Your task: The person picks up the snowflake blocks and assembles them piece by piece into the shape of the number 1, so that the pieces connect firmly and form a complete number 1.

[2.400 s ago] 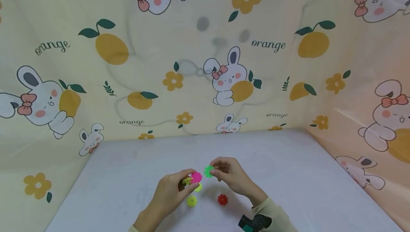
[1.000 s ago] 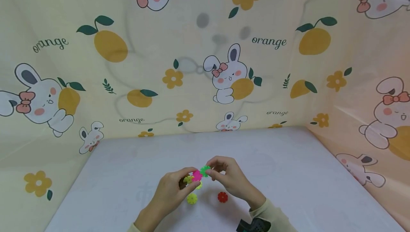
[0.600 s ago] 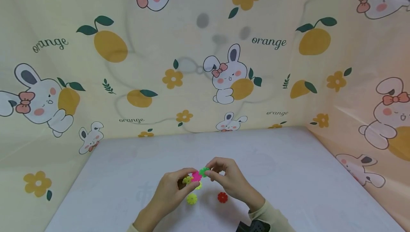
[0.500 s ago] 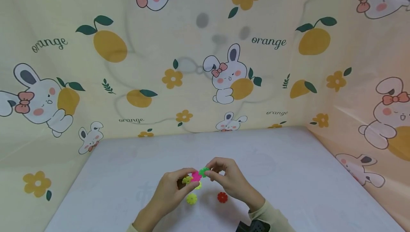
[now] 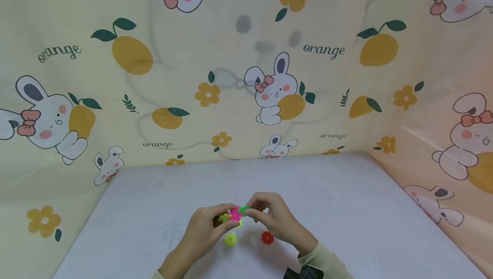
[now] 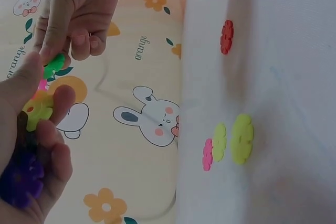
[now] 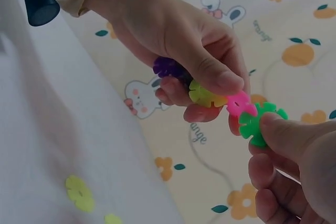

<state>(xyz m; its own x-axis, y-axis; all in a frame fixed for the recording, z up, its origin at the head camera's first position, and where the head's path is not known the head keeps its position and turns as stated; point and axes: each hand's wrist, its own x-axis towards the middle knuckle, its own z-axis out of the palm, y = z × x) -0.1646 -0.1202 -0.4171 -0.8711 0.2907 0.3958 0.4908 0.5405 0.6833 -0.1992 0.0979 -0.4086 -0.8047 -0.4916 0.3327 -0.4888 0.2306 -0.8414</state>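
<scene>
So your table has the cloth behind it and down its left and right sides. Your left hand and right hand are side by side over its near middle. The row of discs sits in your left hand, and the end disc, in your right hand, touches its right end. Down on the table you've got a near disc on the left and a side disc well to its right. Behind the near one there's a middle disc, then a far disc just behind that.
</scene>
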